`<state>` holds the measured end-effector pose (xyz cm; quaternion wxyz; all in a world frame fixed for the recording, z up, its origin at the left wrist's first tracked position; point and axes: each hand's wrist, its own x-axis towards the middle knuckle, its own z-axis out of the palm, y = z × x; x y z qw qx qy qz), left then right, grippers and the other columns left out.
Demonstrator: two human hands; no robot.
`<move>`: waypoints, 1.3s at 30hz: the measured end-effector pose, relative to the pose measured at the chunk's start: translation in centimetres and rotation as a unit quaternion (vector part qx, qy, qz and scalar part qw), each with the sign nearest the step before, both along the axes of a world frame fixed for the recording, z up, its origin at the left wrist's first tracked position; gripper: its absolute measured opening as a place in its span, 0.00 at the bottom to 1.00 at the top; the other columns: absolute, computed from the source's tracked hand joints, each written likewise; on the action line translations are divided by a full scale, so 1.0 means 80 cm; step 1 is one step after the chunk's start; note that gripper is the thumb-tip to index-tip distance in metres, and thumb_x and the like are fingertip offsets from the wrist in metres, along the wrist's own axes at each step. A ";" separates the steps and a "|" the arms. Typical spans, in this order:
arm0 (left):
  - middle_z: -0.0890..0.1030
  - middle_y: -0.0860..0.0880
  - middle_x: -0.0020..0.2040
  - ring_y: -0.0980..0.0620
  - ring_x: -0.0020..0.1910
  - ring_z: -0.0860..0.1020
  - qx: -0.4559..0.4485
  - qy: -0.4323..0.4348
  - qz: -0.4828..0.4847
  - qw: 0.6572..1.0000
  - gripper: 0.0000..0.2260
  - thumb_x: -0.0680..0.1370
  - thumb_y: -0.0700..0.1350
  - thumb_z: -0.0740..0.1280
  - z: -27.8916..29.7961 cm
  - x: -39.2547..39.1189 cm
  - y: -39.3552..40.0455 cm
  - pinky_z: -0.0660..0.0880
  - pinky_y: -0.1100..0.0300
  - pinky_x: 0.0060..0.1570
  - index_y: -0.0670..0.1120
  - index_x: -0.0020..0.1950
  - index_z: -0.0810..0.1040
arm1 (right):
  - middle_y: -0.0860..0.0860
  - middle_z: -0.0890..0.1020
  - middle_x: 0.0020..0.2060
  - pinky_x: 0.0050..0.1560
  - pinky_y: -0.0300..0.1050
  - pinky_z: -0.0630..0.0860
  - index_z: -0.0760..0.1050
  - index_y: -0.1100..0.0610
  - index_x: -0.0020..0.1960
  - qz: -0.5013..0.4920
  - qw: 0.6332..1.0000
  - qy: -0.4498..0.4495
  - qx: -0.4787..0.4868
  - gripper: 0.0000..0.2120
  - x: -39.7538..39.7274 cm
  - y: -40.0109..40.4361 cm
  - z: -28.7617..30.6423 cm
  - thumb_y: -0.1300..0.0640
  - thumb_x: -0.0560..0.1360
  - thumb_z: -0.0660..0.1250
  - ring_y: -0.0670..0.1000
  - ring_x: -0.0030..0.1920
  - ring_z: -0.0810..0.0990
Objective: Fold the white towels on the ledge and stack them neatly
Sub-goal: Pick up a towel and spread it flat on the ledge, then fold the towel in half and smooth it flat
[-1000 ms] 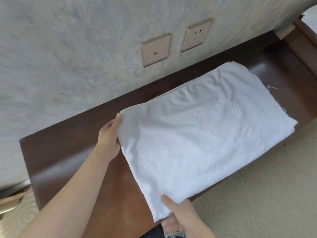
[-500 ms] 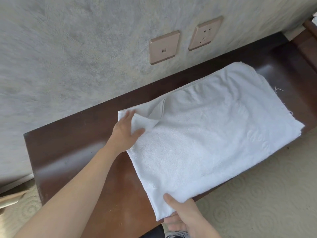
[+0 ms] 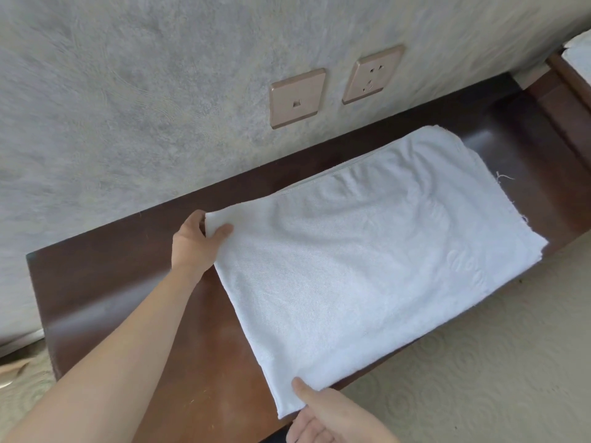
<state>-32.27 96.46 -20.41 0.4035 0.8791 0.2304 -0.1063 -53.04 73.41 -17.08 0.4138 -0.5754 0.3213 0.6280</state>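
Both hands hold one white towel (image 3: 367,260) by the two corners of its left short end. The left hand (image 3: 196,243) pinches the far corner, the one nearest the wall, with the thumb on top of the cloth and the fingers tucked behind it. The right hand (image 3: 323,414) grips the near corner, thumb pressed flat on the upper face and the remaining fingers underneath, where they are mostly hidden.

The towel lies spread on the dark wooden ledge (image 3: 128,282), already doubled at least once by the look of the layered hem along its far edge. Its near corner hangs slightly past the front lip of the ledge, over the patterned floor.

Its long axis runs along the ledge, roughly parallel to the wall, from the held end at the left to the free end at the right. That free end, with loose threads at its edge, points towards the right-hand stretch of the ledge below the socket plate (image 3: 372,73).

The step in hand appears to be the next fold. It would call for lifting both corners together, carrying them across to the free right end, and matching the edges before pressing flat. Keeping the two corners level matters, since terry cloth sags and the layers could slip apart.

A second white cloth (image 3: 580,55) shows at the far right, beyond the ledge's end.
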 end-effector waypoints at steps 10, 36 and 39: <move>0.74 0.42 0.67 0.42 0.67 0.71 0.048 -0.088 0.039 0.994 0.28 0.77 0.46 0.73 -0.009 -0.018 -0.022 0.65 0.52 0.66 0.43 0.73 0.69 | 0.51 0.82 0.30 0.36 0.44 0.76 0.79 0.55 0.43 0.003 0.947 -0.313 -0.072 0.14 0.125 -0.011 0.040 0.49 0.80 0.61 0.50 0.30 0.79; 0.45 0.49 0.83 0.45 0.81 0.41 0.273 -0.029 -0.043 0.960 0.30 0.83 0.63 0.47 -0.062 -0.019 -0.171 0.39 0.47 0.79 0.55 0.83 0.48 | 0.50 0.53 0.81 0.79 0.62 0.45 0.52 0.46 0.82 0.419 0.547 -0.693 -0.212 0.27 0.340 -0.129 -0.113 0.43 0.84 0.44 0.53 0.81 0.49; 0.48 0.49 0.83 0.47 0.82 0.42 0.248 -0.086 -0.128 0.956 0.28 0.84 0.60 0.49 -0.063 -0.021 -0.245 0.40 0.49 0.79 0.54 0.83 0.48 | 0.50 0.54 0.81 0.79 0.62 0.47 0.53 0.46 0.82 0.413 0.545 -0.700 -0.207 0.27 0.342 -0.131 -0.117 0.45 0.84 0.44 0.53 0.81 0.50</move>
